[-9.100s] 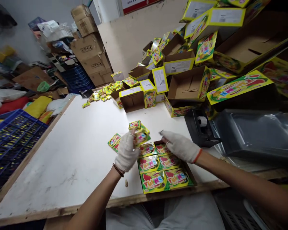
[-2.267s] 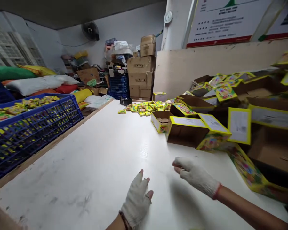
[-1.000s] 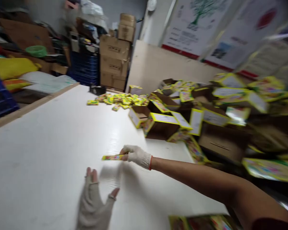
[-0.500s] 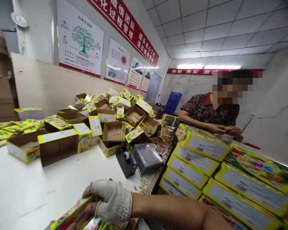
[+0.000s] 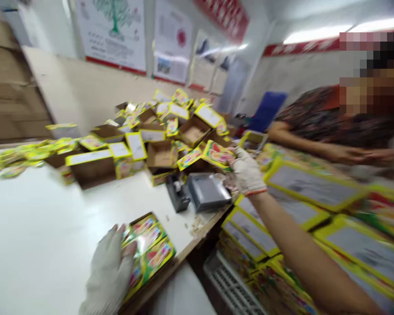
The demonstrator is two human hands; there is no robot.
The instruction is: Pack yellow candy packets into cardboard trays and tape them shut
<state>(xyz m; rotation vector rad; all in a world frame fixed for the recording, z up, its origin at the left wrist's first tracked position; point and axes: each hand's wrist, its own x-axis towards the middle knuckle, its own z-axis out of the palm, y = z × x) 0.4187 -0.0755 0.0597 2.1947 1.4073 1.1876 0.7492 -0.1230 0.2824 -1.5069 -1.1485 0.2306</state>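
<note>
My left hand (image 5: 110, 271), in a pale knitted glove with bare fingertips, grips the left side of an open box (image 5: 169, 258) at the table's near edge. Its thumb lies over the colourful small packs (image 5: 147, 238) that fill the box. My right hand (image 5: 248, 170), gloved the same way, reaches to the right end of the carton pile. Its fingers are closed on the edge of a yellow-and-green printed carton (image 5: 216, 154). Motion blur softens both hands, and the fingers behind that carton are hidden.
Empty cartons (image 5: 92, 170) are heaped along the back of the white table (image 5: 46, 227). A tape dispenser (image 5: 177, 194) and a grey plastic box (image 5: 208, 192) stand near the edge beside scattered pale pieces. Stacked filled boxes (image 5: 311, 179) rise at right, with a co-worker (image 5: 318, 118) behind.
My right hand has left the box at the near edge and reached forward and right to a carton in the pile. My left hand now shows plainly on the filled box. The view has shifted.
</note>
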